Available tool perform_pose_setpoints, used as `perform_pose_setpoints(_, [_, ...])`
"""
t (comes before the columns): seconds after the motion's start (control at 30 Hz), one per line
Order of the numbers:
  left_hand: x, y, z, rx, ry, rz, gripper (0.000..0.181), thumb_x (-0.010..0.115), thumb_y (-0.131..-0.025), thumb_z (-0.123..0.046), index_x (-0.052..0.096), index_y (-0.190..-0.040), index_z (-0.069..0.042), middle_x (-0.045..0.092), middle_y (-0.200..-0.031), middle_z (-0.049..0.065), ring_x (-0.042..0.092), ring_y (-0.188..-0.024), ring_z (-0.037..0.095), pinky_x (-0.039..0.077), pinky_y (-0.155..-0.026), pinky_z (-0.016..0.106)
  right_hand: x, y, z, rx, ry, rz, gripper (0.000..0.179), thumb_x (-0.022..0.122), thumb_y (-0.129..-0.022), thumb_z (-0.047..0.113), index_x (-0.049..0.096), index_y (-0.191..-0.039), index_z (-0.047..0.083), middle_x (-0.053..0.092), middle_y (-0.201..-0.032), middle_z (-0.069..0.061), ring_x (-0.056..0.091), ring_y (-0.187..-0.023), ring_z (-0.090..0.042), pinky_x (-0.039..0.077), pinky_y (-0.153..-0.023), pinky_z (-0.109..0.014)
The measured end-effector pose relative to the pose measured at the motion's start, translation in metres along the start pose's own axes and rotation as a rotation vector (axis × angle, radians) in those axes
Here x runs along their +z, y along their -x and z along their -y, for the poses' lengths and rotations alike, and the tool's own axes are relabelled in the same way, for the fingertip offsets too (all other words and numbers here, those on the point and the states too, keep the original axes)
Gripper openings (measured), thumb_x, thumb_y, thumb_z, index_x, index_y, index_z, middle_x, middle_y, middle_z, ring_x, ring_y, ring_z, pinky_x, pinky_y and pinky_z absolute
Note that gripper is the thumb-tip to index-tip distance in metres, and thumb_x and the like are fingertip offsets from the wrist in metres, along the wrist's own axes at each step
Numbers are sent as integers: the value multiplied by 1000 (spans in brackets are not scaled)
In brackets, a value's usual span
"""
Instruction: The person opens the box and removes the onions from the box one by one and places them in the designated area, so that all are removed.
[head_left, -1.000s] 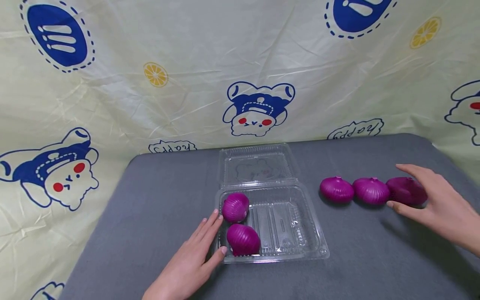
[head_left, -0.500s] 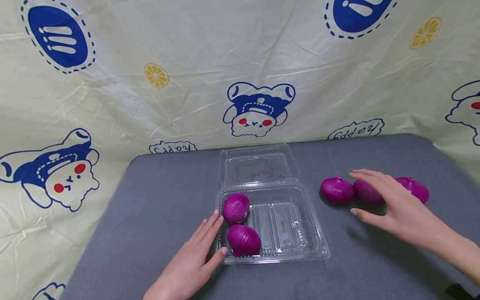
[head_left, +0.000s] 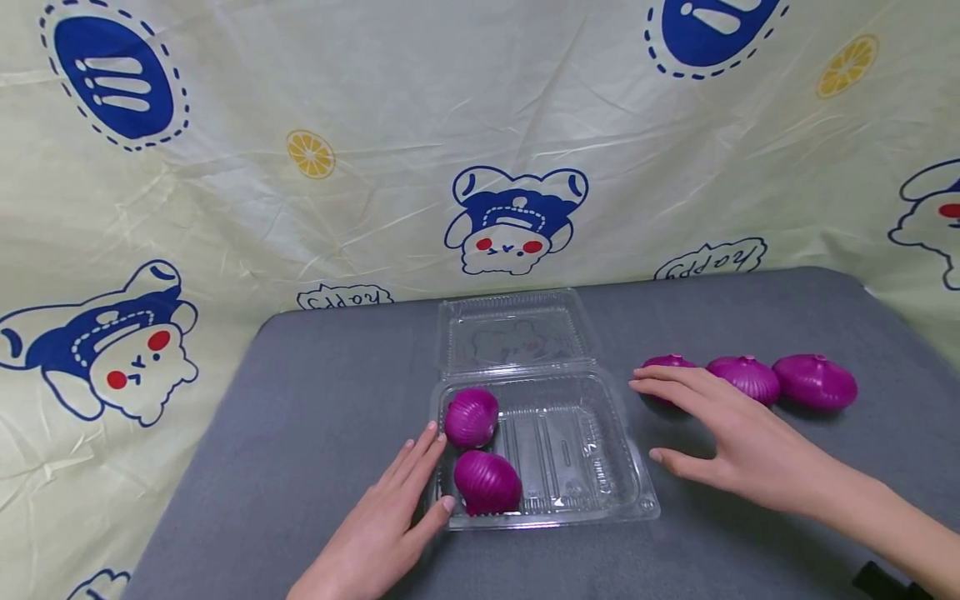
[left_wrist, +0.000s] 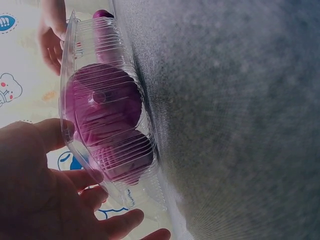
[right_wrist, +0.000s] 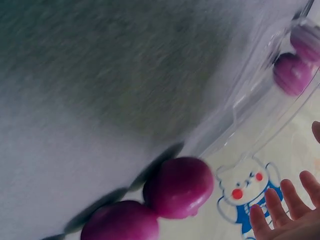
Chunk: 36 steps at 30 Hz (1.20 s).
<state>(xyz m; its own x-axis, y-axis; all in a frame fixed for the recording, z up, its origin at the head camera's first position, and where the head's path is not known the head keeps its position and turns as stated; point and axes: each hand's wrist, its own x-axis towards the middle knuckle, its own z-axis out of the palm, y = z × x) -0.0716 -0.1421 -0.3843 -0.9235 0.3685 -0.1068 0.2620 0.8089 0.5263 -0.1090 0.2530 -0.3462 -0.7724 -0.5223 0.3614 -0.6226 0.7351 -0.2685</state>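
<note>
A clear plastic clamshell box [head_left: 555,521] lies with its lid [head_left: 517,333] folded back. Two purple onions sit along its left side, a rear onion [head_left: 471,417] and a front onion [head_left: 487,482]. My left hand [head_left: 378,517] rests against the box's left wall, fingers extended, thumb at the front corner. To the right, three more onions stand in a row: a left onion [head_left: 667,361], a middle onion [head_left: 744,379] and a right onion [head_left: 814,382]. My right hand [head_left: 738,442] hovers in front of the left one, partly covering it, fingers spread and holding nothing.
A grey cloth-covered table [head_left: 322,400] carries everything. Behind it hangs a pale curtain [head_left: 375,225] with cartoon prints. A dark strap [head_left: 885,579] shows by my right forearm.
My right hand has moved left along the row, from the right onion past the middle one to the left one. My left hand and the box have stayed put.
</note>
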Motion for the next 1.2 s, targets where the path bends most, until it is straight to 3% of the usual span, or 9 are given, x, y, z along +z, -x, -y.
perform_pose_setpoints(0.13, [0, 2, 1, 18, -9, -17, 69, 48, -99, -54, 27, -157, -24, 13, -163, -11, 19, -147, 28, 32, -107, 59, 4, -3, 11, -73, -34, 15, 78, 89, -70, 30, 54, -139, 25, 49, -141, 10, 45, -127, -12, 22, -104, -8])
perform_pose_setpoints(0.3, [1, 2, 1, 24, -10, -29, 68, 49, -99, -52, 27, -157, -23, 14, -163, -11, 19, -147, 28, 32, -108, 58, 10, -7, 24, -77, -47, 80, 75, 86, -74, 32, 51, -140, 30, 48, -142, 12, 47, -126, -11, 47, -98, -34])
perform_pose_setpoints(0.4, [1, 2, 1, 12, -5, -21, 69, 49, -99, -53, 27, -157, -23, 14, -163, -11, 19, -147, 28, 32, -107, 60, 14, -8, 31, -70, -81, 143, 72, 83, -79, 36, 49, -142, 34, 46, -143, 14, 46, -127, -10, 52, -92, -45])
perform_pose_setpoints(0.67, [1, 1, 0, 15, -4, -15, 69, 48, -99, -54, 26, -157, -24, 13, -163, -12, 19, -147, 28, 31, -108, 59, 26, -9, 45, -41, -202, 273, 61, 70, -90, 43, 41, -144, 43, 42, -145, 19, 44, -130, -6, 52, -92, -40])
perform_pose_setpoints(0.8, [0, 1, -1, 17, -4, -12, 69, 48, -99, -54, 26, -157, -25, 13, -163, -12, 19, -147, 29, 31, -108, 59, 33, -12, 51, -22, -252, 301, 58, 68, -93, 39, 41, -144, 45, 42, -146, 19, 42, -132, -6, 50, -96, -44])
perform_pose_setpoints(1.2, [-1, -1, -1, -10, 5, 11, 70, 49, -98, -55, 26, -157, -25, 13, -163, -10, 18, -147, 30, 31, -106, 62, 52, -27, 69, -85, -386, 350, 48, 56, -101, 34, 40, -146, 39, 42, -147, 14, 45, -131, -11, 47, -98, -48])
